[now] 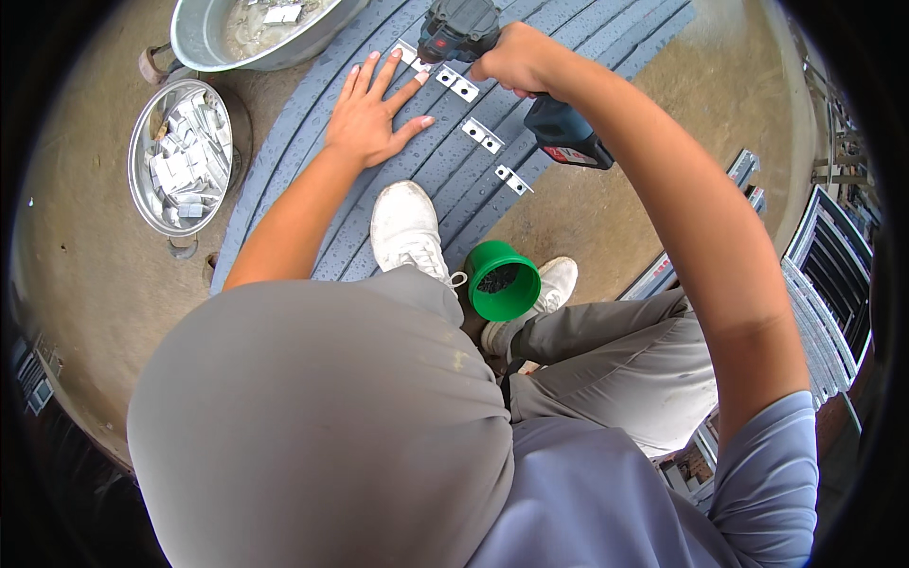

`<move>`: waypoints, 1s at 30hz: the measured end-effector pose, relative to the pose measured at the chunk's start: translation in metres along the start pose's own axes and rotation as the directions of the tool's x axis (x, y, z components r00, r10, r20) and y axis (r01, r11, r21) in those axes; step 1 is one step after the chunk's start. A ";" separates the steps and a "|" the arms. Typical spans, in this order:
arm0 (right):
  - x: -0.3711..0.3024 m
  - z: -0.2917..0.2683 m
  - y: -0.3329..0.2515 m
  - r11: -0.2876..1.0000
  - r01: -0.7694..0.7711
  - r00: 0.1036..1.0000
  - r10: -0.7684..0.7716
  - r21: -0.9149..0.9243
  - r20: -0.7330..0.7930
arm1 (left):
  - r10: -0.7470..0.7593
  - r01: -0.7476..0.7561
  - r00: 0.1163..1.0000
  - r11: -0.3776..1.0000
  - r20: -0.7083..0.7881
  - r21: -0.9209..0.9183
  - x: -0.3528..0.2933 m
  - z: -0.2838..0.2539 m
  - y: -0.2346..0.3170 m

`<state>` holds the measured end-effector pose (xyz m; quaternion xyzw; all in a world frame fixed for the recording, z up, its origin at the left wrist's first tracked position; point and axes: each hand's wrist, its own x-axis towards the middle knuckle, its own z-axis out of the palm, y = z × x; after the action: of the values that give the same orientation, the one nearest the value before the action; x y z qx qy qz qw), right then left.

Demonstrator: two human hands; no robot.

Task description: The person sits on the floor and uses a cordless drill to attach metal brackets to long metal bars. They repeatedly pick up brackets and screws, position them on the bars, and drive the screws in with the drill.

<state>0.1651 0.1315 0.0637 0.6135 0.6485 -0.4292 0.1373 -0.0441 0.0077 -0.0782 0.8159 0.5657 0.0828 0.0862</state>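
The right hand (pixel 516 62) grips a drill (pixel 459 30), seemingly fastening a bracket (pixel 408 53); the left hand (pixel 365 123) spreads empty on slats (pixel 301 161). Next likely calls for steady pressure.

A: Landmark: green bucket (pixel 517 301). Contents?
B: Small dark pieces (pixel 498 278), kind unclear. Just left of it, a white shoe (pixel 405 220) on droplet-specked grey slats (pixel 440 151).
A: Right hand (pixel 521 59)?
B: Beyond the bucket, gripping a cordless drill (pixel 462 33). Nose at the farthest bracket (pixel 408 53); contact not discernible.
A: Left hand (pixel 367 123)?
B: Beyond and left of the bucket: palm down on the slats, fingers spread, fingertips near that bracket.
A: Others?
B: Three more brackets (pixel 483 135), silver, in a slanting row back toward the bucket.
A: Far left of the bucket?
B: Steel pan (pixel 140 175) heaped with metal pieces (pixel 180 170); larger basin (pixel 204 38) beyond.
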 end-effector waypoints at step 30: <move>0.015 0.006 -0.013 0.896 -0.020 1.000 0.019 -0.443 -0.005 | -0.062 0.062 0.998 0.998 0.021 -0.022 0.002 -0.008 0.008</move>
<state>0.1480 0.1386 0.0551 0.5728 0.7231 -0.2685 0.2774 -0.0383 0.0073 -0.0685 0.7978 0.5888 0.0783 0.1035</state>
